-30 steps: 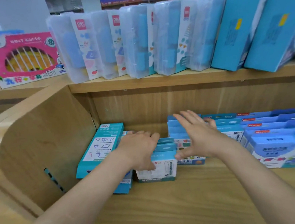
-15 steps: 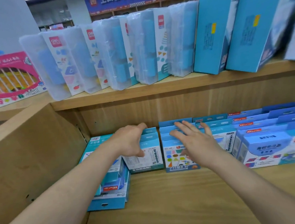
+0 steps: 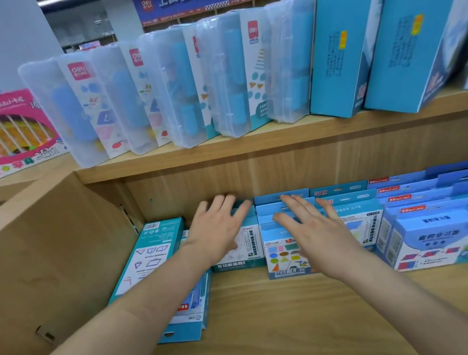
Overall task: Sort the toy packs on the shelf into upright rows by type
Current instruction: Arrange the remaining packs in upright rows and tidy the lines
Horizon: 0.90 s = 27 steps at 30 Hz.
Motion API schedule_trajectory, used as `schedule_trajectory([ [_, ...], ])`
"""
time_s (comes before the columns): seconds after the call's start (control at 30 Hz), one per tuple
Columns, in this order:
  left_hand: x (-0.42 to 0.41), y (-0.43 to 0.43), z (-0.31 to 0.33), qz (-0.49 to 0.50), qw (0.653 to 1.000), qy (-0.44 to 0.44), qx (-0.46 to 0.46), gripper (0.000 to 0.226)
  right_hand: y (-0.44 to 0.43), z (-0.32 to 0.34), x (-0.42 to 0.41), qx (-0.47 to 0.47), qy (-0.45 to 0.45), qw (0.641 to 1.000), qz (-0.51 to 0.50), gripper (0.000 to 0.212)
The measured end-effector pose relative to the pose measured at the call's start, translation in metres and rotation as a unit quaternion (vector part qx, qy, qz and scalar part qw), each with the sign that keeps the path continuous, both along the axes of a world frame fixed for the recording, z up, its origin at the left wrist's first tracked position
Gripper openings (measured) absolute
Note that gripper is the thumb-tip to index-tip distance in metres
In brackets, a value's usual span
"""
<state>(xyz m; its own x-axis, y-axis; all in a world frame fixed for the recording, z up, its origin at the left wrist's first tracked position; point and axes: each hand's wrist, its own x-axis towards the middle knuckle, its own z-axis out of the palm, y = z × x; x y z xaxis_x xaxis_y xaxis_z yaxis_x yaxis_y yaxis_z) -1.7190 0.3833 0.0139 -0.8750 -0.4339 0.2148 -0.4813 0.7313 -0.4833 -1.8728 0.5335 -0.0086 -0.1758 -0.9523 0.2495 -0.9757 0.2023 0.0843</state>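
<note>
On the lower shelf [image 3: 295, 326], rows of blue toy packs stand upright against the back wall. My left hand [image 3: 217, 232] lies with straight fingers on the teal-and-white pack [image 3: 249, 249] at the left end of the rows. My right hand [image 3: 312, 227] is spread flat over the shapes pack [image 3: 282, 257] beside it. A teal geometry box [image 3: 152, 253] leans at the far left on flat-lying blue packs [image 3: 188, 321]. More blue packs [image 3: 433, 231] stand in rows at the right.
The upper shelf [image 3: 253, 147] carries clear plastic cases [image 3: 181, 89] and tall blue boxes [image 3: 340, 48], all leaning. A pink boxed toy [image 3: 8, 133] stands at the far left. A wooden side panel [image 3: 46, 262] closes the lower shelf on the left.
Both hands have slid farther back over the packs toward the rear wall. The teal-and-white pack under my left hand now stands pushed back in line with the shapes pack.
</note>
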Motion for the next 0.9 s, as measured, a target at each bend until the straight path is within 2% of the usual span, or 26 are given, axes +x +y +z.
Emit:
schedule_trajectory([
  [0.13,0.000,-0.004,-0.002,0.010,1.000,0.010,-0.007,0.092,0.000,0.000,0.000,-0.002,0.003,1.000,-0.014,0.086],
  [0.3,0.002,0.003,0.000,0.044,0.997,0.043,0.049,0.090,0.002,0.003,0.006,0.015,-0.013,0.999,-0.041,0.094],
  [0.43,0.022,0.024,0.027,0.074,0.973,0.180,0.126,0.073,0.010,0.014,0.017,0.003,-0.050,0.998,-0.031,0.089],
  [0.53,0.068,0.047,0.039,0.089,0.938,0.305,0.141,0.051,0.012,0.019,0.033,-0.069,-0.137,0.988,-0.001,0.077],
  [0.6,0.101,0.059,0.035,0.128,0.918,0.343,0.153,0.047,0.011,0.018,0.047,-0.119,-0.214,0.969,0.031,0.069],
  [0.7,0.137,0.070,0.014,0.212,0.919,0.284,0.173,0.063,0.007,0.013,0.073,-0.143,-0.336,0.928,0.077,0.062],
  [0.8,0.152,0.074,-0.014,0.287,0.922,0.186,0.180,0.079,0.001,0.005,0.102,-0.113,-0.396,0.904,0.114,0.061],
  [0.83,0.155,0.073,-0.021,0.284,0.929,0.166,0.168,0.075,-0.001,0.001,0.113,-0.092,-0.399,0.903,0.126,0.062],
  [0.9,0.161,0.069,-0.034,0.253,0.941,0.182,0.131,0.056,-0.007,-0.007,0.134,-0.051,-0.372,0.913,0.157,0.063],
])
